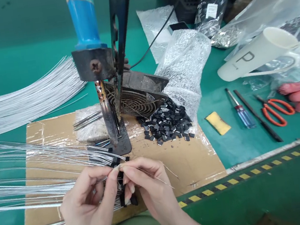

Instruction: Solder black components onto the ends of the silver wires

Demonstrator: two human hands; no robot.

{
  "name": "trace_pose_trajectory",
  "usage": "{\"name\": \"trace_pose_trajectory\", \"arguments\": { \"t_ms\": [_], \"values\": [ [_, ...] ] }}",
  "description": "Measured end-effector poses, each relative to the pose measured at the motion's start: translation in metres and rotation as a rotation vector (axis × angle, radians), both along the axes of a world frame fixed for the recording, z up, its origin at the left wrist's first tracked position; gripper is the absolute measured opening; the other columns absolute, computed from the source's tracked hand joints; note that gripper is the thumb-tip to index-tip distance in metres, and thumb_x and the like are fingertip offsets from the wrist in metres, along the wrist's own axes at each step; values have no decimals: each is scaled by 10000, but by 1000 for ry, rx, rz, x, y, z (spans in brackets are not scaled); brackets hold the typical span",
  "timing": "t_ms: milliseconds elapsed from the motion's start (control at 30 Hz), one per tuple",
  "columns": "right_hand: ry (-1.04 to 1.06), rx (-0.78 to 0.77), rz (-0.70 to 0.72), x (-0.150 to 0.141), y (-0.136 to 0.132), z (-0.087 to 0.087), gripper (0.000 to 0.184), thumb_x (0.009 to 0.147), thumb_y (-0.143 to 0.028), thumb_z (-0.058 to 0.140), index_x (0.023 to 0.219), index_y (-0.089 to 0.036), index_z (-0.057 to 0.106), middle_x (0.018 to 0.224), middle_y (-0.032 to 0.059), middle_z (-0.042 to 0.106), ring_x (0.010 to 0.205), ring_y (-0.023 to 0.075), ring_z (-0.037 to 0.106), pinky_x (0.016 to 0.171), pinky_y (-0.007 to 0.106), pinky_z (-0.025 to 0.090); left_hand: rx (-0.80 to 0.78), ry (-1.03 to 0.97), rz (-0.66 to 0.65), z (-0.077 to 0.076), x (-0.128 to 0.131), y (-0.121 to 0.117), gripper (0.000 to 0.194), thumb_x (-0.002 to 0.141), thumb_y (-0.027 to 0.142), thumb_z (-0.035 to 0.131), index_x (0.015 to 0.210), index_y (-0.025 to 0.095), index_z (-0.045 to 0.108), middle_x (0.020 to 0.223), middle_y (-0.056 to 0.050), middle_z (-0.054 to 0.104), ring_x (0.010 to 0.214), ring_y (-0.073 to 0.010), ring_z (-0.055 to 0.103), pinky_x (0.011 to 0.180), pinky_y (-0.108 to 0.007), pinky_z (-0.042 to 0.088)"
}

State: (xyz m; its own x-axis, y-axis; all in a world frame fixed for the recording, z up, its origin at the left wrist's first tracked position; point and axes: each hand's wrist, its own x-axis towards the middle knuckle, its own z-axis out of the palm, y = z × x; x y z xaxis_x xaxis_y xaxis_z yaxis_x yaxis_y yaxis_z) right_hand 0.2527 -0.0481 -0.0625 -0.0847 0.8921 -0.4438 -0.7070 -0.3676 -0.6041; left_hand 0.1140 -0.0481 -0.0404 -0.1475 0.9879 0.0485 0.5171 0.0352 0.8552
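My left hand (92, 206) and my right hand (152, 186) meet in front of the soldering iron, fingertips almost touching. Both pinch what looks like a thin wire (162, 180); its strands stick out to the right past my right hand. The exact spot between the fingertips is too small to make out. Behind and under the fingers, black connectors (116, 161) sit on the ends of several white wires (88, 151) that run off to the left. Just above, the soldering iron (108, 122) hangs tip down in its stand, its blue handle upward.
A pile of black connector housings (168, 121) lies by a small fan (137, 101) on the cardboard (190, 162). A wire bundle (26, 104) is at left. To the right are a yellow sponge (218, 123), screwdriver (242, 112), orange-handled pliers (276, 109) and a white mug (259, 54).
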Motion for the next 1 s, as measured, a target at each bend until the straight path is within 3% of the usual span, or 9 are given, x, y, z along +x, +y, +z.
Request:
{"name": "trace_pose_trajectory", "arguments": {
  "t_ms": [167, 333, 733, 1000],
  "values": [
    [-51, -3, 13, 3, 2, 1, 197, 835, -408, 938, 844, -217, 890, 664, -9, 753, 436, 98, 666, 463, 202, 579, -50, -12, 23, 1, 0, -2, 120, 944, 322, 761, 872, 228, 743, 723, 25, 735, 597, -101, 643, 530, -173, 501],
    [-67, 8, 9, 4, 1, 1, 195, 851, -408, 930, 835, -219, 884, 660, -16, 744, 447, 98, 674, 474, 197, 579, 7, 31, -13, -2, -3, -2, 99, 939, 308, 769, 878, 234, 747, 713, 24, 746, 578, -106, 649, 513, -177, 501],
    [-7, 12, -51, -3, -3, -1, 130, 890, -354, 908, 849, -231, 896, 695, -11, 764, 492, 92, 699, 500, 168, 609, -17, 18, 53, -3, 4, -6, 99, 945, 336, 767, 900, 248, 757, 729, 11, 760, 618, -137, 703, 560, -212, 569],
    [-21, -10, -80, -9, -4, 0, 178, 831, -423, 944, 829, -249, 903, 662, -9, 759, 456, 97, 640, 465, 198, 606, -95, -81, 100, 2, 7, -6, 118, 928, 332, 774, 869, 237, 736, 739, 22, 747, 615, -108, 655, 501, -179, 468]
  ]
}}
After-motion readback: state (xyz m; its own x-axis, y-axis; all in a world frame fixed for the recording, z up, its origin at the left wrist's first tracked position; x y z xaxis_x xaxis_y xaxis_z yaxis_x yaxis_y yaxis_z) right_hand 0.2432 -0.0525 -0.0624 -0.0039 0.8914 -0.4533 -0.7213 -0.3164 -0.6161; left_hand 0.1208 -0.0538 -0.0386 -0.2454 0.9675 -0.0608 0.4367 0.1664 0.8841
